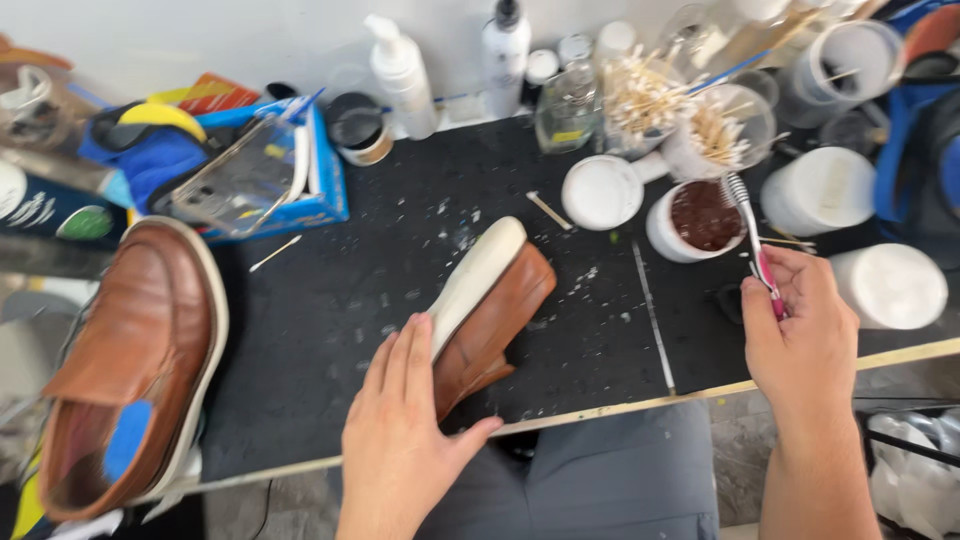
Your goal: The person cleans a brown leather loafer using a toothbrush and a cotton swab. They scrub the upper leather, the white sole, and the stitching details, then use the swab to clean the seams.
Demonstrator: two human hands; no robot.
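From the head camera, the left hand (400, 440) lies with flat, spread fingers on a smooth brown leather shoe (490, 320) turned on its side, pale rubbery sole up, on the speckled black mat (330, 330). The right hand (800, 330) pinches a slim pink-handled toothbrush (752, 240), bristles over a round white jar (700, 222) of dark brown paste.

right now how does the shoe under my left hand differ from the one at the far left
The shoe under the left hand, the held shoe, lies on its side with its pale sole turned up; the left shoe sits upright, showing its upper and opening. The held shoe lies mid-mat; the left shoe overhangs the table's front edge. A blue insert shows only in the left shoe. Both are brown leather with pale soles.
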